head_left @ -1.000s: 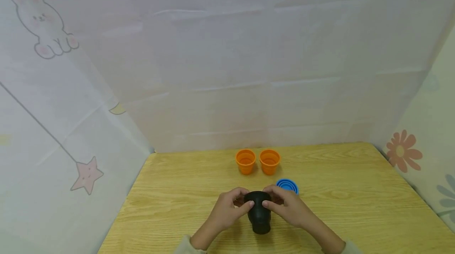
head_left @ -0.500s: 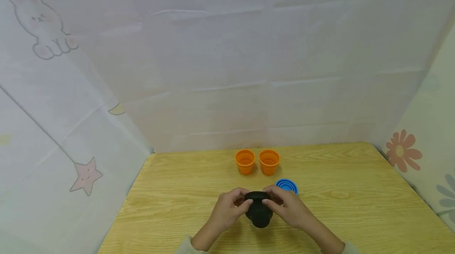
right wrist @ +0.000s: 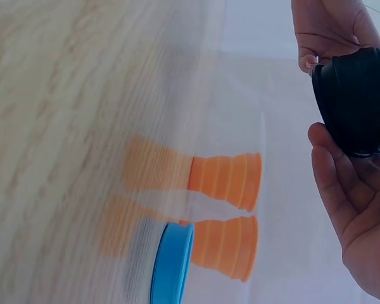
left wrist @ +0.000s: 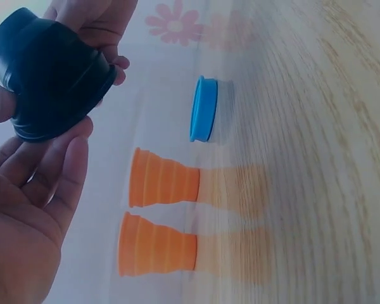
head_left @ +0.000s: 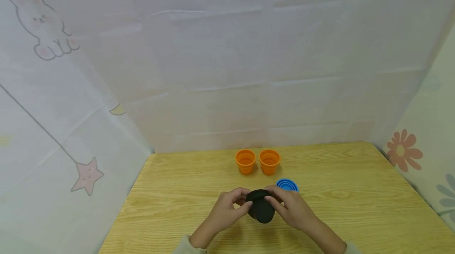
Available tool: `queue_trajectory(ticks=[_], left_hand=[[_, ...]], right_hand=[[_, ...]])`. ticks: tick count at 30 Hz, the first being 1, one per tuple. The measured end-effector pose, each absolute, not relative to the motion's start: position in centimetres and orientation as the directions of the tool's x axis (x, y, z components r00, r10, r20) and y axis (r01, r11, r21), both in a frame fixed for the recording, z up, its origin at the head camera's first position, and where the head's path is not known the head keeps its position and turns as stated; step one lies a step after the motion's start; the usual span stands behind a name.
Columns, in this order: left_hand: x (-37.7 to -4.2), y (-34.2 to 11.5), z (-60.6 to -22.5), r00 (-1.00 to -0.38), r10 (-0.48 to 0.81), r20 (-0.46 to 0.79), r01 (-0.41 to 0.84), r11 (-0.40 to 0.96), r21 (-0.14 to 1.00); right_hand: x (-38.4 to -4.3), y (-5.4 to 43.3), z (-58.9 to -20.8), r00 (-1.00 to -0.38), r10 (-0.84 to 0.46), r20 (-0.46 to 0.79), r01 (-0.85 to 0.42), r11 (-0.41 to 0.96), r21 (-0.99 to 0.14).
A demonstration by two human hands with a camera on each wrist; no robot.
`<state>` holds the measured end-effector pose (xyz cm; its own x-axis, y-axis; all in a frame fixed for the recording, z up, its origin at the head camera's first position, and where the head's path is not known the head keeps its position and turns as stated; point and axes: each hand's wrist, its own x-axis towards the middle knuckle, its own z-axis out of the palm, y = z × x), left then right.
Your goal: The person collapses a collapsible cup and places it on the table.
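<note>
Held between both hands above the near part of the table is a black collapsible cup (head_left: 263, 208), tilted with its base toward me and its rim away. My left hand (head_left: 229, 208) grips the left side of the rim, thumb on the near wall and fingers behind. On the right side my right hand (head_left: 289, 208) grips it likewise. The left wrist view shows the black cup (left wrist: 44, 79) partly extended, its stepped wall uneven. Just beyond my right hand lies a blue collapsible cup (head_left: 287, 185), folded flat.
Two orange collapsible cups, a left one (head_left: 245, 162) and a right one (head_left: 269, 162), stand extended side by side toward the back of the wooden table (head_left: 185, 179). A pale printed sheet (head_left: 220, 68) hangs behind the table and along both sides.
The black cup has tipped so its base faces me more and swings slightly right and up; it looks shorter in the head view. Both hands keep their grip. Orange and blue cups stay put.
</note>
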<state>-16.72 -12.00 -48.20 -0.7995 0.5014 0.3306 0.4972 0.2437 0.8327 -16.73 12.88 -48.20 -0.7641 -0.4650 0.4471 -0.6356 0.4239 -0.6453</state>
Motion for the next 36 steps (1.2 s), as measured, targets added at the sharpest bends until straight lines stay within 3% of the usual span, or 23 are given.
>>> queue_trajectory(ticks=[6,13,21,25,36], left_hand=[[-16.7,-11.7,-48.3,-0.769,0.458,0.446,0.593,0.251,0.765],[-16.9,-11.4,-48.7,-0.687,0.402,0.605,0.719,0.255,0.647],[-16.8,-11.1,-48.7,-0.645,0.415,0.642,0.759,0.255,0.599],[-16.7,-11.1,-48.5,-0.658,0.420,0.626,0.749,0.271,0.605],[-16.5,-11.2,-48.2,-0.753,0.486,0.443,0.581,0.177,0.794]], right_hand=[[-16.6,13.0,-48.0,-0.767,-0.474,0.432,-0.623,0.389,-0.678],[-16.7,13.8,-47.7,-0.771,-0.552,0.317,-0.492,0.201,-0.847],[-16.7,14.3,-47.3,-0.736,-0.616,0.279,-0.371,0.022,-0.929],[-16.6,14.4,-47.0,-0.733,-0.634,0.248,-0.299,-0.027,-0.954],[-16.4,14.7,-46.8,-0.704,-0.689,0.172,-0.095,-0.149,-0.984]])
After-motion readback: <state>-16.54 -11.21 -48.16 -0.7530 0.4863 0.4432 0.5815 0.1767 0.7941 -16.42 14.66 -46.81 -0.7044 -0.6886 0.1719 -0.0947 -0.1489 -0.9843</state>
